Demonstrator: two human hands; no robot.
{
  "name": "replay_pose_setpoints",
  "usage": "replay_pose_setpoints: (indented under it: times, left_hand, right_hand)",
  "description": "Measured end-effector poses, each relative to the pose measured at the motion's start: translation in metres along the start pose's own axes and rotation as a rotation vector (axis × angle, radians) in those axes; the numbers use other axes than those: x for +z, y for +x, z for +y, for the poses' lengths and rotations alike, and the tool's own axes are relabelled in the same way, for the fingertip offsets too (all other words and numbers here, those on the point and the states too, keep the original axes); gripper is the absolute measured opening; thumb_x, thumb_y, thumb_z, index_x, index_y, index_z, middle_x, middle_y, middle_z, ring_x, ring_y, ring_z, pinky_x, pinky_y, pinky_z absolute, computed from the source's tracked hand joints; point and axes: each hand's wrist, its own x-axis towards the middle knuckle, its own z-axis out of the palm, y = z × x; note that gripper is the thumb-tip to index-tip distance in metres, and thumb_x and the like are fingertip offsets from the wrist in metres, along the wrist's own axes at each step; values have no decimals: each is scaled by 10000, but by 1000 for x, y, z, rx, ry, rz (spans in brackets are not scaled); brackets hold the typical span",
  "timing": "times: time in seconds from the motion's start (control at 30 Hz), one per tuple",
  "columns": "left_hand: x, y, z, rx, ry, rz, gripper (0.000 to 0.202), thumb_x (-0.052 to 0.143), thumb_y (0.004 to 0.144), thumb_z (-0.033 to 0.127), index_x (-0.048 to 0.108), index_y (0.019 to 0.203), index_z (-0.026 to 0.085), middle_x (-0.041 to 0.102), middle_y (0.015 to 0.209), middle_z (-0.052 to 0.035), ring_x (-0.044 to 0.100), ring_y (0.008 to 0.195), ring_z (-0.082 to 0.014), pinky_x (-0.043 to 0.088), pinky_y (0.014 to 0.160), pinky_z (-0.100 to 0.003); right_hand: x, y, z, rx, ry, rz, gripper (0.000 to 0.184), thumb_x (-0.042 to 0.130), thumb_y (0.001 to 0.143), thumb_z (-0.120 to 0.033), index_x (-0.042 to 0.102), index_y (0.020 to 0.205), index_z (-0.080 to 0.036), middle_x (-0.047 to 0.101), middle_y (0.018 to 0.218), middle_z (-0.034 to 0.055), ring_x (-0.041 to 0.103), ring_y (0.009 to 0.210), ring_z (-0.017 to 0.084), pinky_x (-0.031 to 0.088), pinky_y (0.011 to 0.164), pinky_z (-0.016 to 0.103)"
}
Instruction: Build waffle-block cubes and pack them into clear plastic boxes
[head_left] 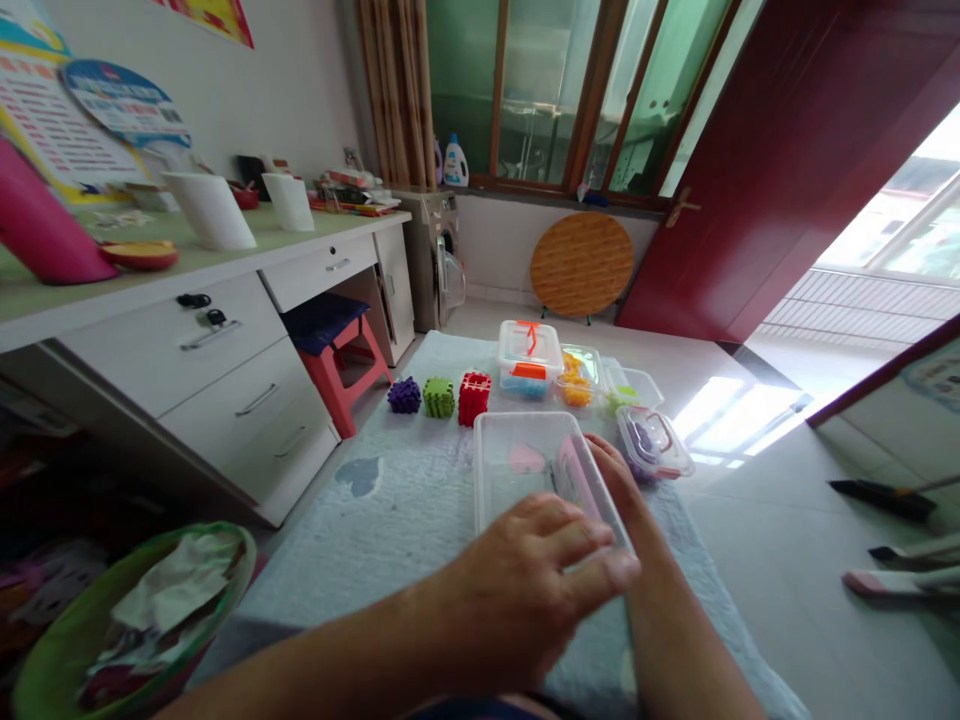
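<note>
A clear plastic box (525, 470) lies on the pale blue mat (405, 530) in front of me, with pink pieces showing through it. My left hand (525, 590) rests over the box's near edge, fingers stretched toward the right. My right hand (622, 480) reaches along the box's right side, fingers against its wall; most of them are hidden behind the box and my left hand. Beyond the box stand a purple cube (404, 396), a green cube (439, 397) and a red cube (474, 397) in a row.
Several lidded clear boxes (530, 355) with coloured pieces sit at the mat's far end. A white desk with drawers (225, 350) and a red stool (341, 375) are at left. A green basket (127, 620) stands near left. A round board (582, 264) leans on the far wall.
</note>
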Motion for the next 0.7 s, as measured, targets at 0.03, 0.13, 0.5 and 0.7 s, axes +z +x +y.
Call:
replay_pose_setpoints:
  times: [0.03,0.13,0.5,0.7]
  left_hand:
    - [-9,-8,-10,-51,-20,-21,554,539,775,105,479,1316,208,607,1292,-65,533,1179,-213,383,1070,-397]
    - [-24,-37,-45,-217,7,-118,723,508,669,19,469,1356,243,547,1379,-71,437,1316,-260,340,1107,-480]
    - [23,-50,-52,-149,278,-32,113,539,919,213,629,985,228,663,863,-5,595,946,-193,373,1044,-456]
    - [42,-30,-31,-202,429,-14,56,536,915,210,590,900,210,598,744,-4,548,731,-202,459,683,-350]
  right_hand:
    - [0,-1,0,29,31,-28,272,661,729,-486,673,812,-227,645,689,18,583,628,183,475,586,298]
    - [-1,-1,2,119,114,-84,295,687,709,-479,679,808,-200,658,694,8,583,609,170,471,581,285]
    - [-15,11,18,135,325,-340,427,713,676,-491,702,997,-210,734,936,64,674,811,239,519,744,353]
    - [-18,17,22,55,486,-359,379,617,755,-525,683,1024,-267,728,1056,33,653,1018,268,494,929,442]
